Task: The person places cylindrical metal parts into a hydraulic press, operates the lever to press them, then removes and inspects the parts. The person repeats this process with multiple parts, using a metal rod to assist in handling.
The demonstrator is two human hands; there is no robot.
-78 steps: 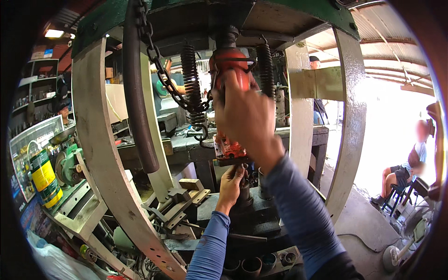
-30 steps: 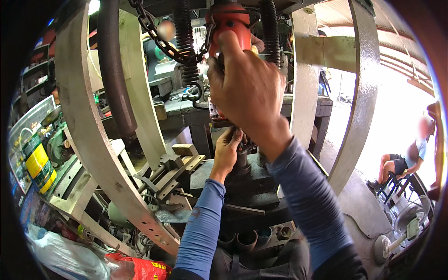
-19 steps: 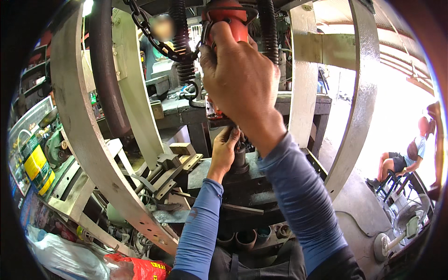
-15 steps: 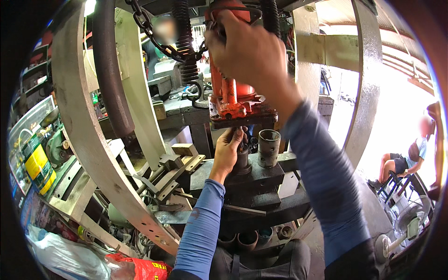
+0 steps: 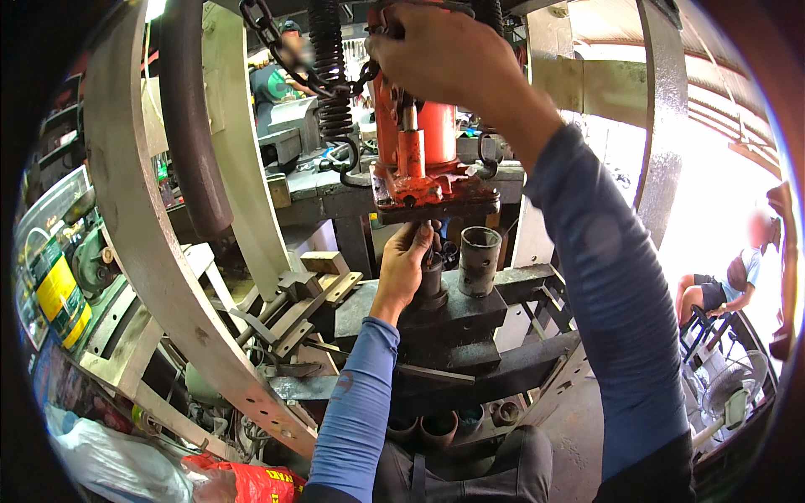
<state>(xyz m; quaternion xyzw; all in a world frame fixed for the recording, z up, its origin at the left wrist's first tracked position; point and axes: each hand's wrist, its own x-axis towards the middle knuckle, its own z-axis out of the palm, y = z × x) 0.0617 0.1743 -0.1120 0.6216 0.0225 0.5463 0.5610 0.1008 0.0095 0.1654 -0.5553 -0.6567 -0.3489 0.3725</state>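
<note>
A red hydraulic jack hangs in the press frame between two black springs, with a chain at its left. My right hand is high over the jack's upper part, fingers curled; what they grip is hidden. Below the jack's dark baseplate, my left hand pinches an upright dark metal piece just above a round collar. A hollow metal sleeve stands to the right on a black steel block.
Pale steel uprights flank the press. Loose steel fixtures lie lower left. A co-worker is at the bench behind; another person sits far right near a fan. Bags lie bottom left, pots below.
My right hand has moved upward, uncovering the jack's red pump body, its baseplate and the sleeve below. My left hand stays in place under the plate.
</note>
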